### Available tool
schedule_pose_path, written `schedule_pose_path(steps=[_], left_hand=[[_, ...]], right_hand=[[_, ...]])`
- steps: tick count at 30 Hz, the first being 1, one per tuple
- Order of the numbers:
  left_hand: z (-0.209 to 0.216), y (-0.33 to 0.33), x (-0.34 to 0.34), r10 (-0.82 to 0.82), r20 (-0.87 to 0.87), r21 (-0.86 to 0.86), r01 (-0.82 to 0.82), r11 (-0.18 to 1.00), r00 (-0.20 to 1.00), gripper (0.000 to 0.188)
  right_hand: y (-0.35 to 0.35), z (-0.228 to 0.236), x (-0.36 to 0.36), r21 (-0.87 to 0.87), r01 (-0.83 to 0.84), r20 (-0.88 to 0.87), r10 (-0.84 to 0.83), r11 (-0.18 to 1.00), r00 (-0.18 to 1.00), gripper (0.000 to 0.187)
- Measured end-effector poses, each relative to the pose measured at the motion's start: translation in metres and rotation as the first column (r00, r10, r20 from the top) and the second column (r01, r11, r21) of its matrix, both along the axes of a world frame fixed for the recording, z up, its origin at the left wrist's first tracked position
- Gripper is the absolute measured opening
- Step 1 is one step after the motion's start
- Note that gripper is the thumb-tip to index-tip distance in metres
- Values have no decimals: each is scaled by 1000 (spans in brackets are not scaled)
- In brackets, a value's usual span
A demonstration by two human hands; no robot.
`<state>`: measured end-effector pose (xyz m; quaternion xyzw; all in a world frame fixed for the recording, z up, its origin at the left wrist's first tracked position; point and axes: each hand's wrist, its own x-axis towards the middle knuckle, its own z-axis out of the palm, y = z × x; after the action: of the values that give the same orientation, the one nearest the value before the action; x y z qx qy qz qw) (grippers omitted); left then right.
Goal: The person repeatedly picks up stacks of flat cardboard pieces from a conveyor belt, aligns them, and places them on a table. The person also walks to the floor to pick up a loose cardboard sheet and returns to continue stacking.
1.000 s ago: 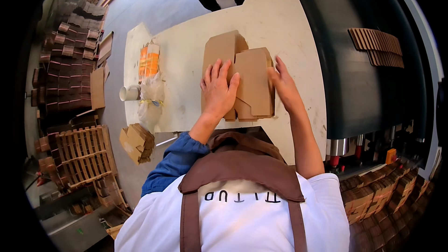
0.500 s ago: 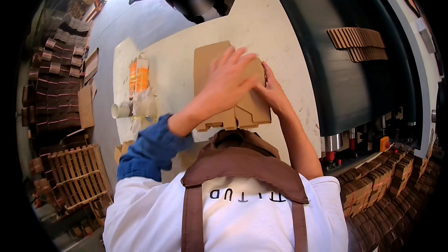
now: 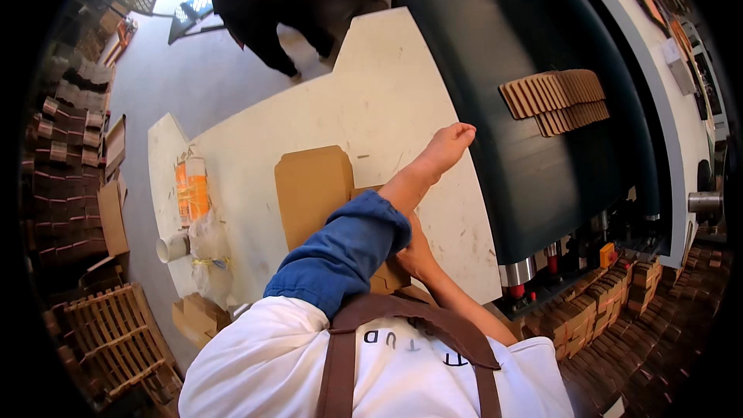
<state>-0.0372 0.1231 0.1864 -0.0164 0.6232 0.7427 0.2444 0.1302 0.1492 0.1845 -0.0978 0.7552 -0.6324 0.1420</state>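
My left hand (image 3: 450, 144) is stretched out to the right, at the table edge beside the dark conveyor belt (image 3: 495, 209). Its fingers are drawn together, and nothing shows in them. Under that forearm, my right hand (image 3: 419, 251) lies by brown die-cut cardboard (image 3: 391, 277); the blue sleeve hides its fingers. A flat brown cardboard panel (image 3: 313, 182) with cut corners extends from behind the sleeve on the white table (image 3: 387, 70). On the belt, a fanned row of cardboard pieces (image 3: 553, 97) lies overlapped, apart from my left hand.
At the table's left are an orange-and-white package (image 3: 193, 190), a white roll (image 3: 172, 248) and a clear plastic bag (image 3: 210, 251). Folded cardboard (image 3: 200, 319) sits at the near left corner. A wooden pallet (image 3: 120, 340) and bundled cardboard stacks flank the table. A person (image 3: 271, 8) stands beyond it.
My left hand has left the cardboard and swung right toward the belt. My right hand has moved nearer my body. The view has shifted, and the person beyond shows more.
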Motion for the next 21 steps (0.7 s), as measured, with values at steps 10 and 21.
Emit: schedule_pose_path(steps=[10,21], left_hand=[[6,-42,-15,-93,612,545,-334,769,785,27],[-21,-45,-29,-246,753,635,-575,516,610,27]], right_hand=[[-15,-11,-2,230,-63,91,43,971,995,77],[-10,-41,-12,-31,35,515,-14,999,857,68]])
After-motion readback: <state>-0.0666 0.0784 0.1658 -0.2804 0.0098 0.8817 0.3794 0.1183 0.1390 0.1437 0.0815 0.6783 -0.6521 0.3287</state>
